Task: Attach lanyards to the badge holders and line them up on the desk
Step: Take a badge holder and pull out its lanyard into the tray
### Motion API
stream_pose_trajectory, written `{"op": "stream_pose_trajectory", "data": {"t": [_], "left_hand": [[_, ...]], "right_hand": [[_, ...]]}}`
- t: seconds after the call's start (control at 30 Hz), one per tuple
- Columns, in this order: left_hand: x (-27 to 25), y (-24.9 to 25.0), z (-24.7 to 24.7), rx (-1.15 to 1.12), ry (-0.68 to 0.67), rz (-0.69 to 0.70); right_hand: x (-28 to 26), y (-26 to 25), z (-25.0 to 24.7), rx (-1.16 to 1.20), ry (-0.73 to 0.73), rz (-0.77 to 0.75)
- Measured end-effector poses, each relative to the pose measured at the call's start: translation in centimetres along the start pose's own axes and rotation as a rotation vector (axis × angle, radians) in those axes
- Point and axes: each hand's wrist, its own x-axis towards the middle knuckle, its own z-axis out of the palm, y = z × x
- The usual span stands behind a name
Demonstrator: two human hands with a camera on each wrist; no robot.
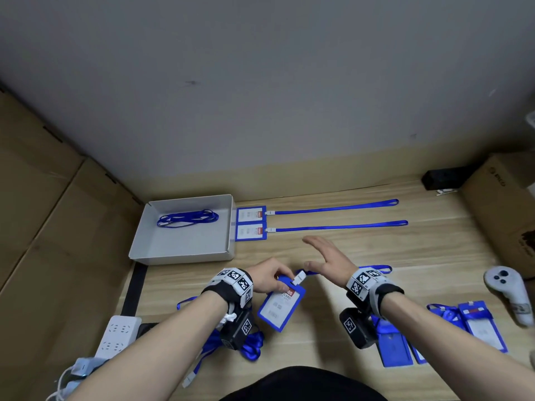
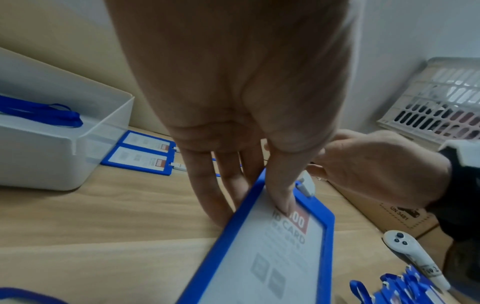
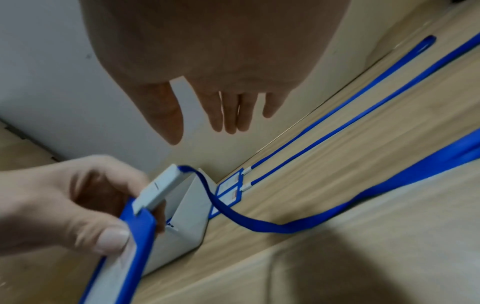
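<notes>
My left hand (image 1: 269, 277) pinches the top of a blue badge holder (image 1: 280, 303) with a white ID card, thumb on its face (image 2: 283, 197). A white clip (image 1: 299, 277) sits in the holder's top slot, and its blue lanyard (image 3: 311, 218) trails right over the desk. My right hand (image 1: 327, 256) hovers just right of the clip with fingers straight and nothing in it (image 3: 226, 111). Two finished badge holders (image 1: 251, 224) with lanyards (image 1: 338, 217) stretched right lie in a row at the back of the desk.
A white box (image 1: 185, 250) at back left holds a coiled lanyard (image 1: 188, 218). Loose lanyards (image 1: 246, 342) lie under my left wrist; spare holders (image 1: 396, 345) lie at right. A white controller (image 1: 509, 290), cardboard boxes (image 1: 503, 204) and a power strip (image 1: 115, 337) surround the work area.
</notes>
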Motion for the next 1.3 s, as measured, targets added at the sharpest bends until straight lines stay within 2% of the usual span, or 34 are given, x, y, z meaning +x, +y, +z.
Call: {"op": "stream_pose_trajectory", "data": {"t": [0.07,0.2,0.27,0.4,0.5,0.6,0.73,1.07,1.3], "left_hand": [[-0.2,0.3,-0.1,0.022,-0.009,-0.002],[-0.4,0.6,-0.5,0.025,0.008,0.012],[-0.6,0.6,-0.6,-0.005,0.0,-0.001],[-0.7,0.8,-0.4,-0.172,-0.005,-0.022],[-0.4,1.3,-0.1,-0.322,0.094,-0.034],[-0.1,1.5,0.0,-0.322,0.204,-0.029],[0.4,1.5,0.1,-0.375,0.273,-0.048],[0.2,1.7,-0.7,-0.517,0.279,-0.1],[0.2,1.2,-0.5,-0.566,0.306,-0.104]], "right_hand": [[0.4,-0.2,-0.3,0.039,-0.046,-0.034],[0.3,-1.4,-0.2,0.233,-0.271,0.046],[-0.2,-1.6,0.2,0.255,-0.284,0.073],[-0.5,-0.8,0.8,0.205,-0.152,0.072],[-0.6,-0.7,1.0,0.229,-0.073,0.04],[-0.5,-0.9,1.1,0.275,-0.053,0.052],[-0.3,-0.9,1.1,0.326,-0.002,0.09],[-0.6,-2.5,1.1,0.425,0.168,0.096],[0.0,-2.7,0.9,0.387,0.191,0.13]]}}
